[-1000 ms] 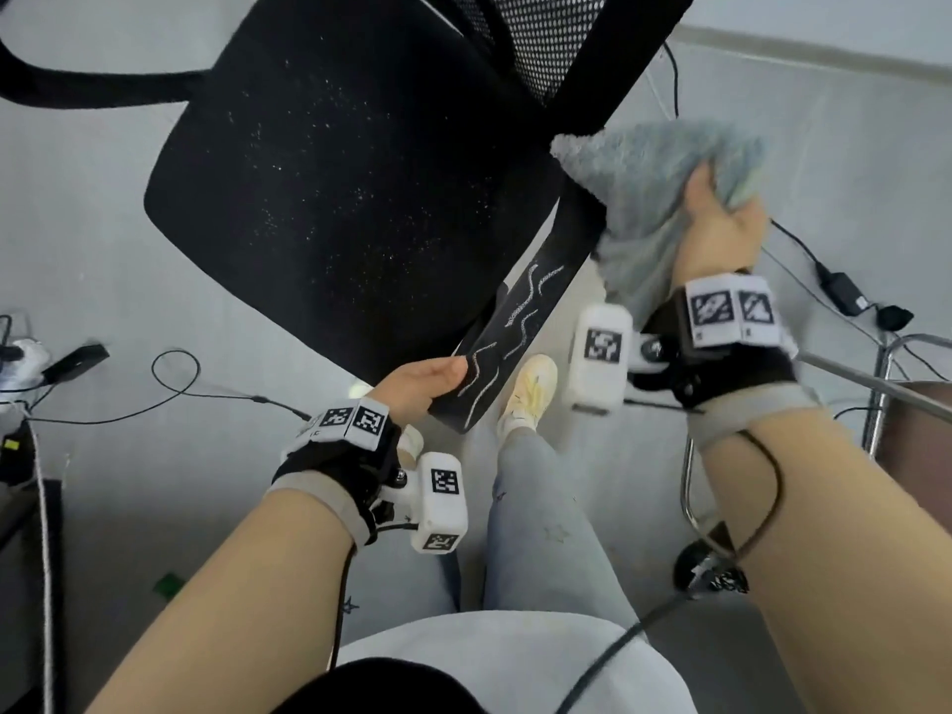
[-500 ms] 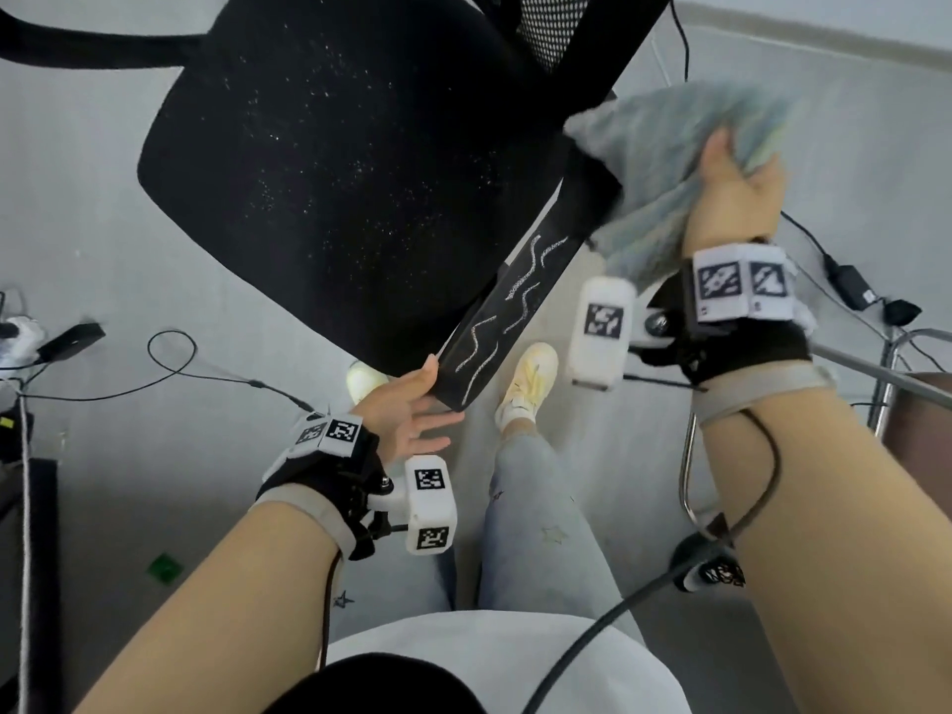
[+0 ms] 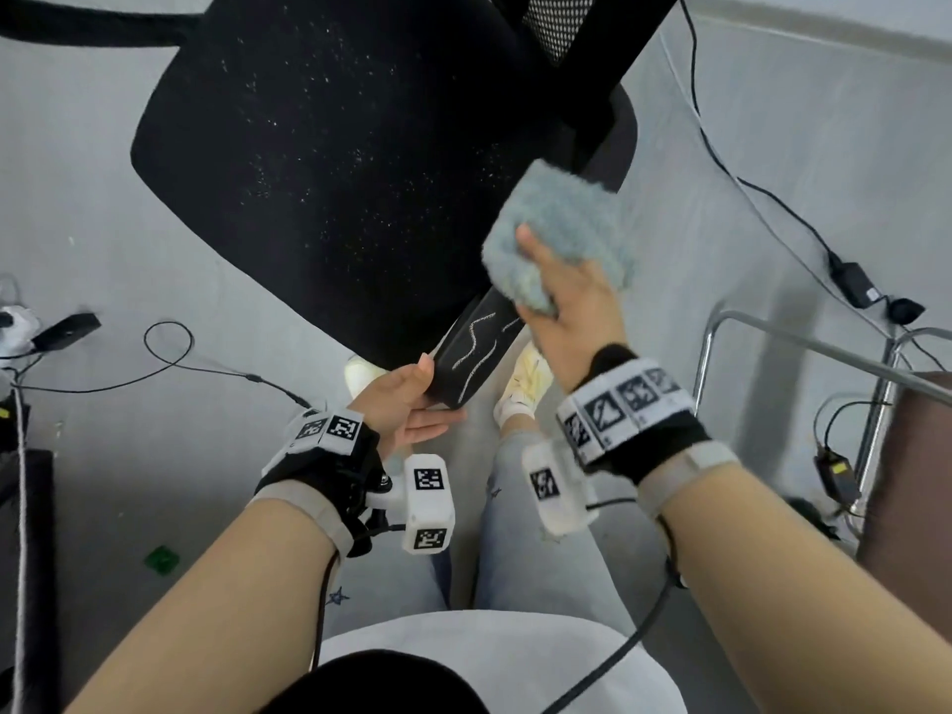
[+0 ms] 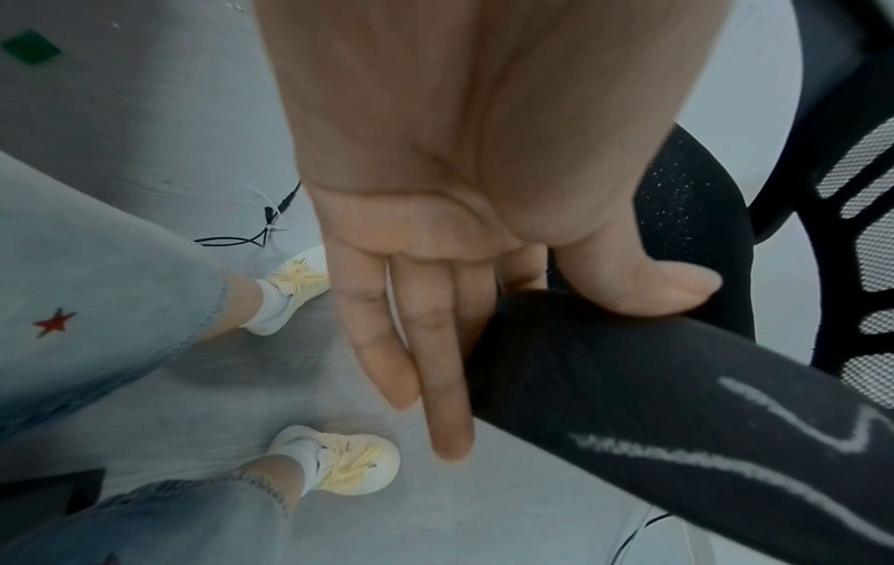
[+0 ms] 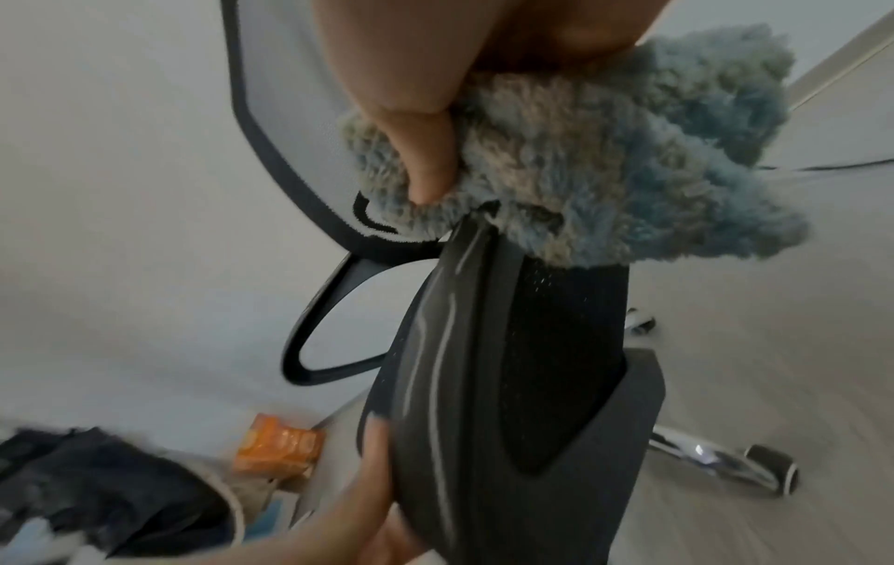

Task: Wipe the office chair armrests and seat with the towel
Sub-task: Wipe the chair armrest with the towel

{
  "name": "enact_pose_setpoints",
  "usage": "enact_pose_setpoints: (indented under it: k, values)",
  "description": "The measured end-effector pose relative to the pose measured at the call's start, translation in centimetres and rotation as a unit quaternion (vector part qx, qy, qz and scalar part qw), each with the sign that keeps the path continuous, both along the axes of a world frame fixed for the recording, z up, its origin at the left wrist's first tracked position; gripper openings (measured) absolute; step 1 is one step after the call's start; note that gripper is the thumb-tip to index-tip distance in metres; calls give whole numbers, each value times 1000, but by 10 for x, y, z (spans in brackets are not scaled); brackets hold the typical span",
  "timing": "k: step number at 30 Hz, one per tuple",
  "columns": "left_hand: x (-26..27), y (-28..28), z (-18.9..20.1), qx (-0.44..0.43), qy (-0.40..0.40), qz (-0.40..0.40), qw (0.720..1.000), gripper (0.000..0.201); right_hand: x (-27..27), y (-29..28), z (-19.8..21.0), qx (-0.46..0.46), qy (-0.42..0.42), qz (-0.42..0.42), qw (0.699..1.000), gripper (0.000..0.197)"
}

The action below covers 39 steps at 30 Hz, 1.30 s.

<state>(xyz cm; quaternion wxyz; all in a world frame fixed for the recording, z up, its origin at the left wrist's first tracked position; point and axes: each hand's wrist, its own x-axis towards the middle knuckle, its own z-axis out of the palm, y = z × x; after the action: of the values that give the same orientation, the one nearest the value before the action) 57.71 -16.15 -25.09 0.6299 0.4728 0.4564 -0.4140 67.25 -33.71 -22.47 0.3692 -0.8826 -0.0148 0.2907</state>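
Grey floor is filling the head view, with black cables (image 3: 170, 371) trailing across it at the left and a metal frame (image 3: 803, 342) standing at the right. A black chair, its seat (image 3: 329, 162) speckled with white dust, is taking up the far centre. Its near armrest (image 3: 476, 353), marked with wavy white lines, is slanting toward the person. The left hand (image 3: 407, 399) is steadying the armrest's near tip, thumb on top and fingers lying fairly straight underneath. The right hand (image 3: 572, 301) is pressing a bunched blue-grey towel (image 3: 559, 234) onto the armrest farther up, fingers curled into the cloth.

Looking along the left wrist, the left hand (image 4: 435, 229) is showing its palm, the thumb (image 4: 643, 283) lying on the armrest (image 4: 677, 390) end while the straight fingers (image 4: 435, 363) are reaching down beside it. Two pale shoes (image 4: 338, 462) are standing on the floor below.

From the right wrist, the right hand's thumb (image 5: 425, 153) is digging into the towel (image 5: 605, 160), which is sitting on the upper part of the armrest (image 5: 483, 382). The mesh backrest (image 5: 285, 114) is rising behind, and a chrome caster leg (image 5: 725, 458) is showing at the right. An orange packet (image 5: 278, 449) is lying at the lower left.
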Motion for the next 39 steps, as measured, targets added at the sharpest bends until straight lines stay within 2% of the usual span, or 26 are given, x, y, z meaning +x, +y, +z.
enact_pose_setpoints:
  k: [2,3,4,5,7,10,11,12,13,15,17,18,20,21,24,26,28,29,31,32,34,35,36,37,39]
  values:
    - [-1,-1,-1,10,-6,6,1000,44,-16,7,8,56,11,31,998,45]
    - [-1,0,-2,8,-6,7,1000,42,-19,7,11,102,25,-4,994,31]
    - [-1,0,-2,4,-6,6,1000,40,-16,7,17,167,67,-94,979,18]
    - [1,1,-2,-2,-7,2,1000,38,-11,5,21,240,102,-205,944,9]
    - [4,3,-1,-10,-6,-6,1000,37,6,-6,26,318,79,-380,865,5]
    - [5,2,2,-17,-7,-13,1000,37,38,-26,35,330,-23,-553,765,4]
    - [4,2,2,-19,-9,-13,1000,37,49,-30,40,325,-49,-578,747,9]
    - [3,2,1,-19,-13,-11,1000,37,60,-33,41,316,-69,-585,744,13]
    - [1,2,1,-19,-18,-9,1000,37,69,-34,41,305,-83,-569,760,13]
    - [-3,2,-1,-23,-30,-7,999,37,78,-31,31,271,-73,-479,832,10]
    - [-6,2,-2,-27,-42,-3,999,44,69,-21,15,198,3,-359,912,38]
    - [-7,2,-2,-28,-48,-2,998,51,56,-16,8,168,30,-303,938,51]
    - [-10,2,-5,-33,-62,0,998,68,27,-6,1,134,24,-217,967,59]
    - [-12,2,-7,-27,-64,7,998,71,13,-4,-1,132,11,-179,975,56]
    - [-16,0,-11,13,-64,30,997,49,-23,0,-2,131,10,-82,988,51]
    - [-17,-2,-13,29,-63,35,997,33,-41,6,-3,135,45,-60,988,49]
    - [-18,-3,-12,37,-60,49,996,30,-49,11,1,181,77,-127,972,44]
    - [-18,-5,-11,38,-59,61,996,30,-45,14,8,213,85,-202,952,36]
    - [-17,-9,-10,36,-61,74,995,30,-27,11,18,274,63,-355,892,14]
    - [-15,-13,-10,33,-63,77,994,31,-12,8,24,291,29,-408,865,10]
    - [-10,-19,-9,31,-68,85,994,32,20,0,35,303,-56,-495,812,17]
    - [-7,-23,-10,28,-71,90,993,33,36,-6,37,311,-99,-516,792,10]
    - [-4,-26,-10,23,-75,92,993,34,50,-8,41,317,-135,-515,785,10]
    - [0,-30,-10,18,-80,95,992,34,59,-8,44,324,-159,-495,790,18]
    - [8,-36,-9,12,-84,108,991,32,70,-8,45,333,-163,-442,817,24]
